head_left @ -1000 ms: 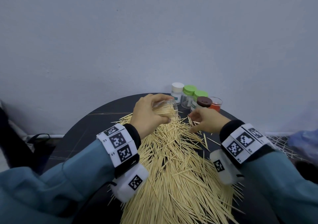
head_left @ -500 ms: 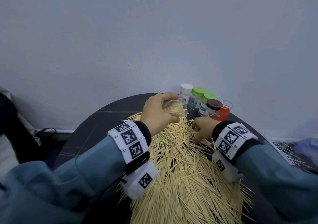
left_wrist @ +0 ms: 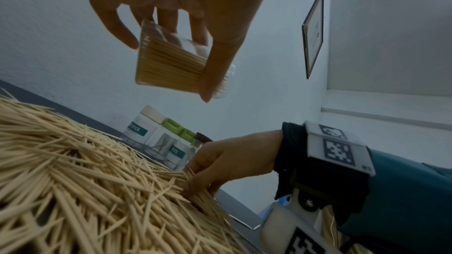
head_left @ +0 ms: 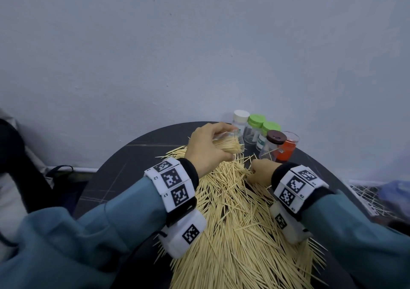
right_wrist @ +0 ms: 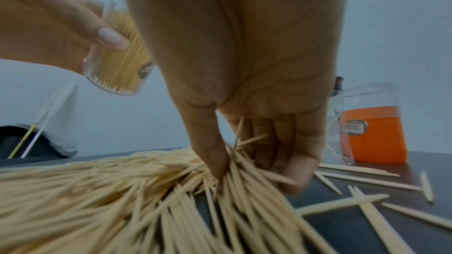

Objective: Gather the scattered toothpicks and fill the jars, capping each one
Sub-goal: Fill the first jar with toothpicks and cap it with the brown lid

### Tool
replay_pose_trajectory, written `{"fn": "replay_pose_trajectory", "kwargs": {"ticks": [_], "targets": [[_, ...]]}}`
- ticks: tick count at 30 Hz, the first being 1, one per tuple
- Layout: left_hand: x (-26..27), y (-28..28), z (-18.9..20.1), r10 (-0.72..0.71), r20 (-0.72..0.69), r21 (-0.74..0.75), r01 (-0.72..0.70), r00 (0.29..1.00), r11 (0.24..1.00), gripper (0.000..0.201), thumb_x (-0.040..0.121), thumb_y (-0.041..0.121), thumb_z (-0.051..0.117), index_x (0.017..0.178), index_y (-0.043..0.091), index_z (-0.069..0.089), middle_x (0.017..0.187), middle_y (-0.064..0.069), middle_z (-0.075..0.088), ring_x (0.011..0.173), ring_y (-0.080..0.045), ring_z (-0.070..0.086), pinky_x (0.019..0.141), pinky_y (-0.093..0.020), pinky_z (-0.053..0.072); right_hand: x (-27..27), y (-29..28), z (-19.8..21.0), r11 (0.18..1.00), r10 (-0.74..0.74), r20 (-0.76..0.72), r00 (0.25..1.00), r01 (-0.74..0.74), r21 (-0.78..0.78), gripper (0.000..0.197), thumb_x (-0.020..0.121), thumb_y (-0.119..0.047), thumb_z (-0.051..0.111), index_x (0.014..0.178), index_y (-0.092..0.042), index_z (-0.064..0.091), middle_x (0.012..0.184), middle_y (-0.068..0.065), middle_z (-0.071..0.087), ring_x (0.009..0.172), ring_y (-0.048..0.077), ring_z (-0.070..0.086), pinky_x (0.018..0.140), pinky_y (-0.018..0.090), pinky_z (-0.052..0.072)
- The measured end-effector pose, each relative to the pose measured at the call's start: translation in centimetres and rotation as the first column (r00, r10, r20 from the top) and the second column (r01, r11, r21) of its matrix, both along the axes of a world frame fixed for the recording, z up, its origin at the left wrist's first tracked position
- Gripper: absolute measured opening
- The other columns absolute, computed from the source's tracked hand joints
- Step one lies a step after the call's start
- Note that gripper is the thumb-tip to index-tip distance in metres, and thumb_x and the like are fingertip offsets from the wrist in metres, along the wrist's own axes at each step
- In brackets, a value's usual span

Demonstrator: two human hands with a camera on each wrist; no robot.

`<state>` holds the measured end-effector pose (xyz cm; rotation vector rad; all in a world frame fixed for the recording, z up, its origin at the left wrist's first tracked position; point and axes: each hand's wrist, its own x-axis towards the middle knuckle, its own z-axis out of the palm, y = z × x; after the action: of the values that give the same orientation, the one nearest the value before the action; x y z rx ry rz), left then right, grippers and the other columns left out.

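Note:
A big heap of toothpicks (head_left: 235, 217) covers the dark round table (head_left: 124, 169). My left hand (head_left: 206, 149) holds a clear open jar (head_left: 230, 143) packed with toothpicks, tilted on its side above the heap's far end; the same jar (left_wrist: 168, 65) shows in the left wrist view and again as the jar (right_wrist: 117, 63) in the right wrist view. My right hand (head_left: 260, 172) is down in the heap, its thumb and fingers (right_wrist: 220, 163) closing round a bunch of toothpicks (right_wrist: 247, 179). From the left wrist, that right hand (left_wrist: 220, 165) lies low on the pile.
At the table's far edge stand a white-capped jar (head_left: 240, 120), two green-capped jars (head_left: 256, 126), a brown-capped jar (head_left: 274, 144) and an orange-labelled clear jar (head_left: 288, 149). Loose toothpicks (right_wrist: 367, 181) lie near the orange jar (right_wrist: 374, 132). A wall rises right behind.
My right hand has dropped from beside the jar mouth into the heap and closed on a bunch of toothpicks. The left hand has kept holding the tilted jar.

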<state>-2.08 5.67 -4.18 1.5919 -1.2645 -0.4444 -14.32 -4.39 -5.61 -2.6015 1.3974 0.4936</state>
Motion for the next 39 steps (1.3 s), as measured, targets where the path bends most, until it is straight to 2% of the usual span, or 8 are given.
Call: {"fn": "replay_pose_trajectory", "kwargs": {"ticks": [3,5,8,11,14,24,30,39], "targets": [[0.0,0.0,0.0,0.002,0.001,0.002,-0.002,1.000,1.000,0.063,0.059,0.004,0.085,0.114,0.027,0.065,0.111,0.004,0.063,0.103,-0.011,0.056,0.084,-0.029,0.049,-0.2,0.3,0.5,0.997,0.005,-0.007,1.000,-0.005,0.071,0.030,0.098,-0.019,0.040,0.119,-0.001,0.051,0.114,0.011,0.055,0.105,0.024,0.053,0.076,0.025,0.043],[0.0,0.1,0.0,0.004,0.006,0.002,-0.004,1.000,1.000,0.063,0.059,0.004,0.085,0.114,0.026,0.065,0.112,0.004,0.064,0.103,-0.011,0.057,0.084,-0.029,0.049,-0.5,0.2,0.7,0.992,-0.023,0.042,0.999,0.018,0.123,0.020,0.099,-0.018,0.038,0.090,-0.008,0.053,0.090,0.005,0.055,0.084,0.019,0.053,0.062,0.020,0.040],[-0.1,0.1,0.1,0.004,0.007,0.004,-0.004,1.000,1.000,0.063,0.059,0.004,0.085,0.115,0.026,0.065,0.112,0.003,0.064,0.103,-0.011,0.057,0.086,-0.031,0.050,-1.1,-0.4,0.5,0.932,-0.176,0.236,0.956,0.084,0.353,0.028,0.100,-0.015,0.035,0.073,-0.012,0.043,0.091,0.011,0.062,0.084,0.021,0.065,0.074,0.028,0.051],[-0.1,0.1,0.0,0.001,0.011,0.012,-0.001,1.000,1.000,0.063,0.059,0.005,0.085,0.114,0.026,0.065,0.111,0.003,0.064,0.103,-0.012,0.057,0.087,-0.033,0.050,-1.9,-0.4,0.2,0.750,-0.462,0.426,0.778,0.086,0.656,0.026,0.101,-0.010,0.031,0.078,-0.007,0.042,0.068,0.007,0.050,0.058,0.017,0.055,0.054,0.027,0.050],[-0.1,0.0,-0.3,-0.001,0.029,0.011,0.001,1.000,1.000,0.062,0.058,0.007,0.085,0.114,0.027,0.065,0.109,0.003,0.064,0.103,-0.014,0.057,0.089,-0.036,0.049,-2.4,-0.4,-0.3,0.654,-0.579,0.484,0.656,0.018,0.757,0.023,0.102,-0.008,0.028,0.084,-0.006,0.042,0.065,0.006,0.041,0.055,0.015,0.043,0.053,0.026,0.047],[-0.4,-0.2,-1.0,-0.084,0.104,0.059,0.078,0.991,0.995,0.057,0.074,0.018,0.077,0.125,0.026,0.054,0.113,0.001,0.050,0.106,-0.010,0.048,0.088,-0.021,0.034,-3.4,-0.2,-0.7,0.541,-0.656,0.546,0.521,-0.180,0.821,0.022,0.100,-0.002,0.029,0.085,-0.004,0.046,0.063,0.004,0.042,0.053,0.011,0.043,0.048,0.018,0.042],[-0.1,-0.6,-1.8,-0.118,0.143,0.088,0.106,0.983,0.991,0.045,0.078,0.037,0.071,0.117,0.028,0.051,0.108,0.003,0.058,0.106,-0.019,0.052,0.090,-0.041,0.047,-2.9,0.0,0.1,0.476,-0.725,0.584,0.364,-0.347,0.808,0.022,0.101,-0.004,0.026,0.083,-0.013,0.037,0.052,0.000,0.043,0.044,0.009,0.044,0.044,0.018,0.039],[-1.1,-0.1,-1.3,-0.196,0.126,0.101,0.184,0.972,0.978,0.037,0.095,0.031,0.050,0.125,0.021,0.031,0.121,0.001,0.047,0.100,-0.014,0.053,0.086,-0.034,0.050,-1.7,1.1,4.0,0.698,-0.679,0.701,-0.220,-0.491,0.522,0.025,0.101,-0.006,0.022,0.082,-0.012,0.038,0.051,-0.005,0.039,0.041,0.004,0.036,0.041,0.014,0.034]]}}
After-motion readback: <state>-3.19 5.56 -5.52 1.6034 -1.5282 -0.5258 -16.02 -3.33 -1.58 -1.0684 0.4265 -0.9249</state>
